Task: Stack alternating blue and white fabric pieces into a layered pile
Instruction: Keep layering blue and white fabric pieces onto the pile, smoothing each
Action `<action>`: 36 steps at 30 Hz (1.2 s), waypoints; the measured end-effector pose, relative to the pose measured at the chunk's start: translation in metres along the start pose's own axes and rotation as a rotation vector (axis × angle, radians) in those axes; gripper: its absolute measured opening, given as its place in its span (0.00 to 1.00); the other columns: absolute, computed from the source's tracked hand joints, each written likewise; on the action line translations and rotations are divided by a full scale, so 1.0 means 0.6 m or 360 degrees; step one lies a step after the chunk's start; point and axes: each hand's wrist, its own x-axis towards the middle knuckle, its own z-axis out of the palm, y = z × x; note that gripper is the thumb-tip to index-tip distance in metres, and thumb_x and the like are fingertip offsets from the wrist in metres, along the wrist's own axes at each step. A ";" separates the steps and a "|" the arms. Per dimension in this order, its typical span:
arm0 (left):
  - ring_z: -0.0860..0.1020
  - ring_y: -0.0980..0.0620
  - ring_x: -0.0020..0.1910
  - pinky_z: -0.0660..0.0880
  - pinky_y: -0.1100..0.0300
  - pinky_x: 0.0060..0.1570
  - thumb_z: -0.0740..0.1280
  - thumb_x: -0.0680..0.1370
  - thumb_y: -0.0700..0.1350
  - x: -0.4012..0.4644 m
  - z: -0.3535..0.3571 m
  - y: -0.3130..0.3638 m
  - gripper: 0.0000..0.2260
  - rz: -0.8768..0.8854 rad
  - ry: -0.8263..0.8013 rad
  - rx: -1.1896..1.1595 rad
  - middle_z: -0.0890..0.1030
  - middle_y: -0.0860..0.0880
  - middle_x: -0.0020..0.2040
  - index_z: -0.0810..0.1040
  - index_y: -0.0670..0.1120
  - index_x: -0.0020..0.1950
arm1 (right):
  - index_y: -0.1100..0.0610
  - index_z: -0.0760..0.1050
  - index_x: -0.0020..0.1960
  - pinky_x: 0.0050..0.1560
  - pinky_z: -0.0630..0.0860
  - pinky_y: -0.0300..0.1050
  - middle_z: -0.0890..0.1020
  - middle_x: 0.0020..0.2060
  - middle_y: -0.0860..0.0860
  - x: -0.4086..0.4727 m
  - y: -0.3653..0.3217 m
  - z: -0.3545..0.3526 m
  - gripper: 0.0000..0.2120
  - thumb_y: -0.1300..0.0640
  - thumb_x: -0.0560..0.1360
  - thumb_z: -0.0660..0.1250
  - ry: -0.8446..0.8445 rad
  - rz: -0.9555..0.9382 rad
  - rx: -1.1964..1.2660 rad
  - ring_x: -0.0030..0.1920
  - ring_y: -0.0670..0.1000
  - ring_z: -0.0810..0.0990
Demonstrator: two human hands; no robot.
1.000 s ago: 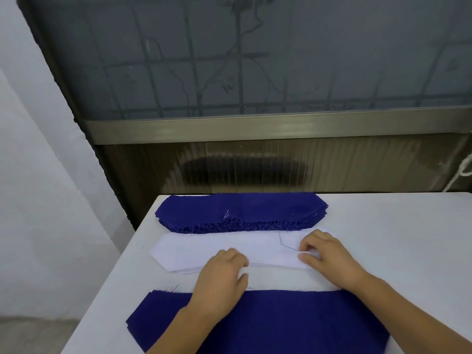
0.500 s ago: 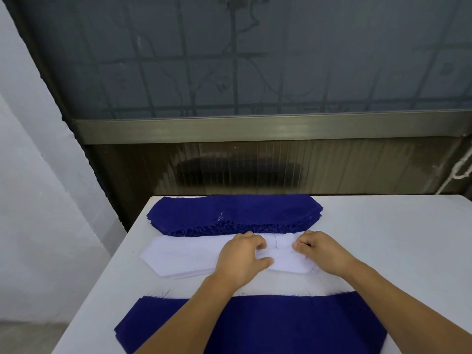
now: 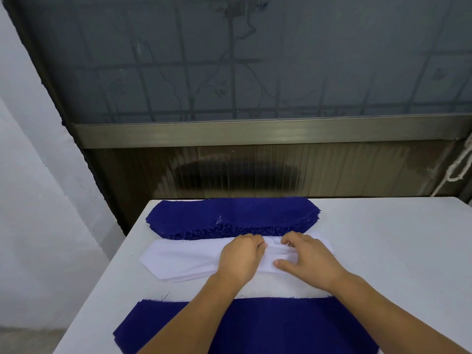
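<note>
- No containers in view; everything lies flat on the white worktop [image 3: 383, 251]
- Far stack of blue pieces [image 3: 229, 215] sits at the back edge of the worktop; long axis runs left-right; frayed edge faces the person; ends tapered
- Stack of white pieces [image 3: 184, 259] lies just in front of the blue stack, its far edge touching or just beside the frayed blue edge; long axis also left-right, parallel to the blue stack; left end comes to an angled point aimed left; right end partly hidden behind the right hand
- Near blue piece [image 3: 268, 325] lies closest to the person, spread flat; long axis left-right; left end angled; a white strip shows along its far edge, cannot tell if that is a white piece under it or bare worktop; both forearms cross above it
- Left hand [image 3: 240, 256] rests on the middle of the white stack; fingers curled, tips digging into the top white layer
- Right hand [image 3: 306, 256] just beside it, fingers curled on the far edge, thumb pressed on the near side; top white layer puckered between the two hands; both hands pinch that layer
- Window and dark panel behind the worktop
</note>
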 end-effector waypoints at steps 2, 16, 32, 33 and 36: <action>0.74 0.53 0.44 0.71 0.59 0.41 0.54 0.83 0.50 -0.002 0.000 0.001 0.13 0.0024 0.0017 0.0067 0.78 0.51 0.47 0.75 0.48 0.53 | 0.45 0.70 0.58 0.54 0.72 0.38 0.75 0.51 0.39 0.001 -0.008 0.009 0.17 0.42 0.72 0.66 0.0077 -0.0044 -0.0057 0.51 0.43 0.74; 0.71 0.57 0.46 0.70 0.65 0.43 0.60 0.78 0.40 -0.040 -0.027 -0.080 0.08 -0.0004 0.0089 0.0226 0.77 0.55 0.48 0.78 0.49 0.51 | 0.49 0.73 0.43 0.41 0.68 0.31 0.76 0.41 0.42 -0.005 0.019 -0.008 0.07 0.57 0.78 0.61 0.0118 -0.0116 -0.0118 0.42 0.44 0.74; 0.74 0.58 0.48 0.68 0.69 0.52 0.67 0.77 0.45 -0.115 -0.123 -0.262 0.09 -0.0498 0.0103 0.0176 0.79 0.55 0.53 0.79 0.52 0.57 | 0.46 0.69 0.49 0.36 0.70 0.33 0.78 0.40 0.43 0.003 0.041 -0.025 0.02 0.54 0.79 0.60 0.0124 0.0099 -0.0228 0.37 0.43 0.76; 0.74 0.58 0.48 0.68 0.69 0.52 0.67 0.77 0.45 -0.118 -0.125 -0.264 0.09 -0.0544 0.0105 0.0132 0.79 0.55 0.53 0.78 0.54 0.56 | 0.45 0.69 0.48 0.35 0.69 0.32 0.78 0.40 0.42 0.001 0.041 -0.025 0.03 0.53 0.79 0.61 0.0135 0.0093 -0.0204 0.37 0.42 0.76; 0.76 0.57 0.46 0.69 0.69 0.50 0.67 0.78 0.44 -0.121 -0.132 -0.272 0.07 -0.0619 0.0067 -0.0019 0.79 0.56 0.50 0.76 0.56 0.51 | 0.44 0.70 0.44 0.35 0.69 0.32 0.77 0.39 0.41 0.001 0.040 -0.023 0.05 0.52 0.77 0.64 0.0121 -0.0001 -0.0155 0.38 0.42 0.76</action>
